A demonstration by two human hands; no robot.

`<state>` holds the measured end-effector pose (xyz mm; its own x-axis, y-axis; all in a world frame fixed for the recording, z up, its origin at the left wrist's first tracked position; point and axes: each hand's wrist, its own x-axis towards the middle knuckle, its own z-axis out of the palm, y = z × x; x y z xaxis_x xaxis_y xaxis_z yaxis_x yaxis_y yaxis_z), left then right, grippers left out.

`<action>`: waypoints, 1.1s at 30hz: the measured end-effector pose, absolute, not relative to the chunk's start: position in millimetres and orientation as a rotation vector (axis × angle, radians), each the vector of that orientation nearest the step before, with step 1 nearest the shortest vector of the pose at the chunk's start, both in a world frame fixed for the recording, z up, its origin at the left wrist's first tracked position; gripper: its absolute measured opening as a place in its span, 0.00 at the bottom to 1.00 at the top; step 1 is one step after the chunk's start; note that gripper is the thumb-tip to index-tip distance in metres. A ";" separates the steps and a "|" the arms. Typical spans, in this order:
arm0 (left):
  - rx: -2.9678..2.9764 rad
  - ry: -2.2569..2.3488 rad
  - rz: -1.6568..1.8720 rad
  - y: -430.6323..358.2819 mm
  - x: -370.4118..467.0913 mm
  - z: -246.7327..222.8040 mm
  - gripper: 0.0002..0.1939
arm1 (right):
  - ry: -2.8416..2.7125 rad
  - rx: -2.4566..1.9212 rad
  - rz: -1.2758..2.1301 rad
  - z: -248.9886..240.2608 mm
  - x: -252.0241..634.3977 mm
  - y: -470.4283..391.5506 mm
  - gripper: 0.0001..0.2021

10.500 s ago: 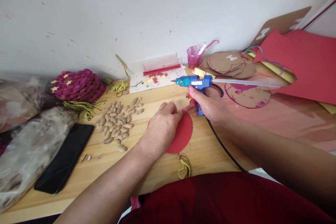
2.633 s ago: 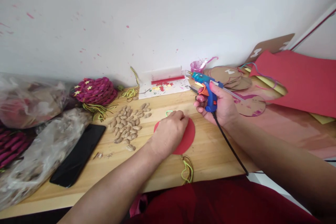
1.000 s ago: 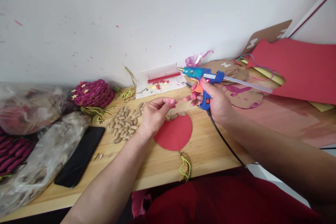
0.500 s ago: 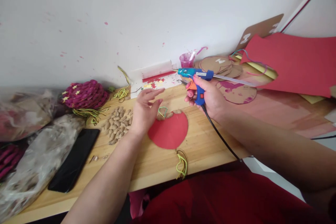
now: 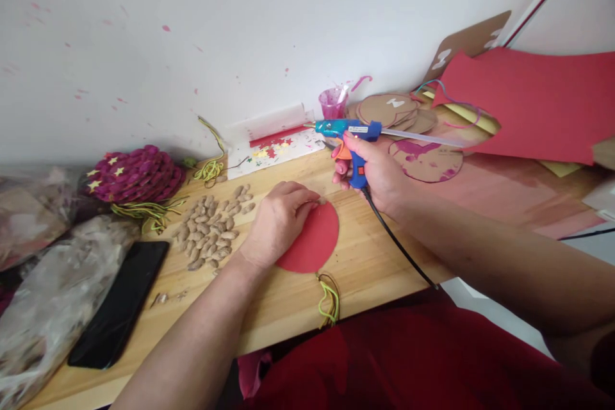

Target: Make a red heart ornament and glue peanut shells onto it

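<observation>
My left hand (image 5: 287,214) lies over the upper left of a red round disc (image 5: 314,243), its fingers bent together at the top edge. The fingertips are closed on a peanut (image 5: 321,200) at that edge; the hand covers the rest of the row. From the disc's lower edge hangs a yellow-green and dark cord (image 5: 328,301). Raised above the table to the right, my right hand (image 5: 372,166) grips a blue glue gun (image 5: 353,130) with an orange trigger. Its nozzle points left, and a clear glue stick (image 5: 423,137) sticks out behind.
Loose peanuts (image 5: 206,230) lie left of the disc, beside a black phone (image 5: 120,304) and plastic bags (image 5: 72,295). Purple star-decorated discs (image 5: 137,173) are stacked behind. Star cutouts (image 5: 271,150), a pink-stained cup (image 5: 332,102), cardboard discs (image 5: 387,109) and red sheets (image 5: 538,102) stand along the back and right.
My left hand has come down onto the disc's top edge, its fingers going from outstretched to closed, now hiding most of the peanuts there. My right hand still holds the glue gun aloft.
</observation>
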<state>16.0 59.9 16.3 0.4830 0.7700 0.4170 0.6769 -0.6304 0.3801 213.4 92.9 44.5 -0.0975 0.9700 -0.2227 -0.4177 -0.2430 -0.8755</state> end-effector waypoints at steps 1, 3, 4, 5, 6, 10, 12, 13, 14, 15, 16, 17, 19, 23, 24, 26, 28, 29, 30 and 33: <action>2.582 1.247 0.838 60.1 16.1 15.1 0.09 | -0.789 -1.014 1.587 43.7 213.3 93.2 0.20; 2.623 1.217 0.828 60.8 16.7 12.4 0.09 | -0.798 -1.013 1.574 42.0 213.3 93.8 0.20; 2.639 1.209 0.830 61.3 17.1 11.2 0.09 | -0.803 -1.013 1.570 41.2 213.4 94.0 0.21; 2.649 1.208 0.831 61.8 17.5 10.3 0.09 | -0.808 -1.013 1.569 40.7 213.5 94.2 0.21; 2.654 1.214 0.832 62.3 18.0 9.7 0.08 | -0.811 -1.014 1.573 40.2 213.6 94.4 0.20; 2.635 1.306 0.787 62.3 19.0 11.4 0.07 | -0.816 -1.019 1.581 39.4 213.9 94.5 0.20; 2.613 1.378 0.753 61.8 18.5 13.9 0.06 | -0.825 -1.021 1.576 39.0 214.0 94.5 0.20; 2.603 1.411 0.736 61.7 17.9 15.1 0.06 | -0.832 -1.023 1.574 38.7 214.1 94.5 0.20; 2.596 1.437 0.721 61.6 17.3 16.2 0.06 | -0.838 -1.028 1.572 38.4 214.1 94.5 0.20; 2.592 1.460 0.708 61.6 16.5 17.1 0.06 | -0.844 -1.032 1.569 38.0 214.2 94.4 0.21; 2.594 1.479 0.700 61.8 15.6 17.8 0.06 | -0.852 -1.033 1.569 37.6 214.3 94.4 0.21; 2.598 1.497 0.699 62.0 14.7 18.2 0.06 | -0.857 -1.033 1.568 37.3 214.3 94.3 0.21; 2.612 1.532 0.705 62.6 12.9 18.5 0.05 | -0.866 -1.031 1.570 36.8 214.3 94.0 0.20; 2.621 1.577 0.692 63.9 9.4 19.9 0.05 | -0.879 -1.033 1.577 37.3 213.6 92.8 0.20; 2.618 1.580 0.687 64.1 8.6 20.7 0.05 | -0.882 -1.035 1.578 37.6 213.4 92.3 0.20; 2.599 1.557 0.706 64.3 7.3 22.3 0.06 | -0.884 -1.041 1.576 37.8 213.0 91.4 0.20; 2.572 1.480 0.744 64.5 6.6 23.3 0.07 | -0.884 -1.040 1.577 37.5 212.9 90.7 0.20; 2.564 1.422 0.755 64.5 6.4 23.5 0.08 | -0.884 -1.037 1.578 37.1 212.9 90.5 0.20; 2.565 1.361 0.753 64.5 6.5 23.4 0.08 | -0.883 -1.034 1.579 36.6 212.8 90.4 0.20; 2.599 1.263 0.696 63.9 8.1 22.6 0.06 | -0.881 -1.031 1.585 35.2 212.5 90.7 0.19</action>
